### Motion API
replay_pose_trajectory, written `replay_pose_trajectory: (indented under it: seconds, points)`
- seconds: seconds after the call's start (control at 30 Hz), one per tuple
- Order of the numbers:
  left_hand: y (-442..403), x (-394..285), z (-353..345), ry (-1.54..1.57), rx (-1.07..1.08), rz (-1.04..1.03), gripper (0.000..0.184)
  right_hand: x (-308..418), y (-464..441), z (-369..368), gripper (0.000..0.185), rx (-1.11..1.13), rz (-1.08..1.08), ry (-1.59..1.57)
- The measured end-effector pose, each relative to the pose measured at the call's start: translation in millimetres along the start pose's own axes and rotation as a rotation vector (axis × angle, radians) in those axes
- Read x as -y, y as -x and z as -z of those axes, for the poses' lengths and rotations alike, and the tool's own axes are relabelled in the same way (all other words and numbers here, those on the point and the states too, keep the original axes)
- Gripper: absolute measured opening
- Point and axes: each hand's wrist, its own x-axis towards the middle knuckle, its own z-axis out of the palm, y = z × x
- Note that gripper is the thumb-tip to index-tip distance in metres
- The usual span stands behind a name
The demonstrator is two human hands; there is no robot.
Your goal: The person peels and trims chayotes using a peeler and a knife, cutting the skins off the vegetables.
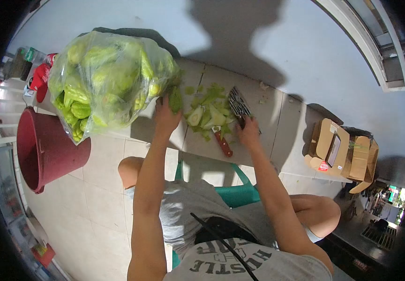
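Observation:
My left hand (167,118) is closed around a green chayote (176,99), right beside a big clear plastic bag (113,79) full of chayotes. My right hand (248,132) grips the dark handle of a broad knife (239,102) whose blade has a black-and-white pattern and points toward the wall. Between both hands, cut pale-green chayote pieces (206,117) and peel scraps lie on the tiled ledge (263,140). A red-handled tool (222,143) rests at the near side of the pile; its working end is partly covered.
A dark red bucket (55,147) stands at the left below the bag. Open cardboard boxes (336,152) sit on the right end of the ledge. A green plastic stool (237,194) is under me. The wall (301,42) rises directly behind the ledge.

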Motion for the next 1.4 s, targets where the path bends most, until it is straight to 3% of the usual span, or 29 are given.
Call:
replay_pose_trajectory:
  seconds: [0.07,0.17,0.23,0.3,0.33,0.4,0.43,0.5,0.6,0.7,0.8,0.93,1.0,1.1,1.23,1.33,1.4]
  points:
    - [-3,-2,0,-0.005,0.035,0.052,0.089,9,15,5,0.045,-0.173,0.124,0.066]
    - [-7,-29,11,-0.002,0.152,0.152,0.093,13,36,6,0.044,-0.215,0.311,0.022]
    - [-2,-22,14,-0.082,0.019,0.137,0.084,33,54,-3,0.043,-0.146,0.316,-0.009]
    - [1,-28,29,0.193,0.062,0.157,0.08,52,62,-2,0.042,-0.09,0.322,-0.026]
    - [4,-24,28,0.189,0.049,0.173,0.08,60,69,0,0.041,-0.015,0.307,-0.043]
    - [10,-21,28,0.533,0.015,0.26,0.069,69,75,-2,0.04,0.064,0.298,-0.057]
    - [13,-21,31,0.534,0.003,0.263,0.069,73,74,-4,0.042,0.094,0.276,-0.055]
    - [22,-26,39,1.277,0.13,0.536,0.065,76,74,-8,0.044,0.122,0.257,-0.054]
    - [37,-44,68,1.54,0.237,0.623,0.061,69,67,-20,0.049,0.127,0.199,-0.094]
    - [49,-48,76,1.686,0.291,0.526,0.061,64,64,-22,0.045,0.13,0.256,-0.029]
    - [64,-53,87,1.813,0.355,0.445,0.055,72,61,-16,0.046,0.129,0.181,-0.146]
    - [82,-60,95,1.756,0.43,0.366,0.056,70,63,0,0.046,0.086,0.174,-0.207]
    - [86,-53,77,1.758,0.629,0.44,0.061,76,63,9,0.044,0.078,0.175,-0.224]
    - [95,-55,67,1.748,0.583,0.498,0.061,98,78,34,0.037,0.062,0.04,-0.254]
    - [100,-54,79,1.767,0.645,0.579,0.063,81,86,35,0.027,-0.004,0.154,-0.256]
    - [95,-55,91,1.65,0.565,0.485,0.07,93,84,49,0.025,-0.046,0.235,-0.265]
    - [98,-53,98,1.88,0.59,0.188,0.074,98,94,53,0.024,-0.05,0.226,-0.344]
